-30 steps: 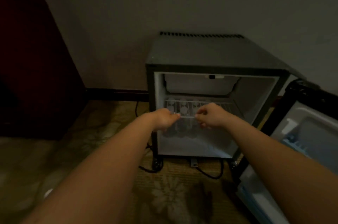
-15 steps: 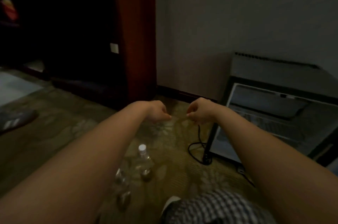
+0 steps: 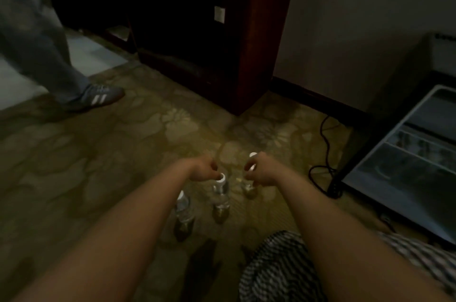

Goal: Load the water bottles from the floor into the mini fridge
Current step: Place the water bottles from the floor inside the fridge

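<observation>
Head view
Left grip (image 3: pixel 204 169): fingers curled, pinching the white cap of the middle clear plastic water bottle (image 3: pixel 220 199).
Right grip (image 3: pixel 260 172): clenched round the cap of the right clear plastic water bottle (image 3: pixel 249 190).
Bottles: both upright on the olive patterned carpet (image 3: pixel 111 166), with a third clear plastic bottle (image 3: pixel 183 212) beside them, untouched.
Fridge: the open grey mini fridge (image 3: pixel 407 153) is at the right edge.

Patterned carpet (image 3: pixel 98 166); dark wooden cabinet (image 3: pixel 246 54), top centre; striped sneaker (image 3: pixel 103 96) and trouser leg (image 3: pixel 42 42), upper left; black cable (image 3: pixel 322 129), right; checked cloth (image 3: pixel 278 269), bottom
</observation>
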Motion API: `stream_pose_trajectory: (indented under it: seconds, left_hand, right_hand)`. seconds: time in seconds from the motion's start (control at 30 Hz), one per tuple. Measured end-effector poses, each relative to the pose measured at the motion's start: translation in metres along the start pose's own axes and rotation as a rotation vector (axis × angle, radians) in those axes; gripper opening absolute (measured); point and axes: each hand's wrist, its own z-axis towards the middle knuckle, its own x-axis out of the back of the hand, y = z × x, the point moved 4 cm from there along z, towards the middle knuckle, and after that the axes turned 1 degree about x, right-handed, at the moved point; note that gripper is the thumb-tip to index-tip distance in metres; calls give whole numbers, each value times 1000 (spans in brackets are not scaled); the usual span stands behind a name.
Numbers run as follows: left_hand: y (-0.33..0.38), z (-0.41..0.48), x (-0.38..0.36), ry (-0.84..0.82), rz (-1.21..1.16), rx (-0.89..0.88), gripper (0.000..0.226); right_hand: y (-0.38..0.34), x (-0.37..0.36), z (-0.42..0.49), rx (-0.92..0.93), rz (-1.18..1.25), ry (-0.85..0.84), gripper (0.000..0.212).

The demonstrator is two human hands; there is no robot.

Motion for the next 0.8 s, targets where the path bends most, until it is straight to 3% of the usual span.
stream_pose_trajectory:
  seconds: [0.4,0.8]
  left_hand:
    - [-73,49,-82,59,-443,106,73]
    - [-78,81,-116,95,-812,-4,77]
  right_hand:
    - [0,-88,79,17,-128,-8,44]
    - [2,-115,121,-7,-271,60,28]
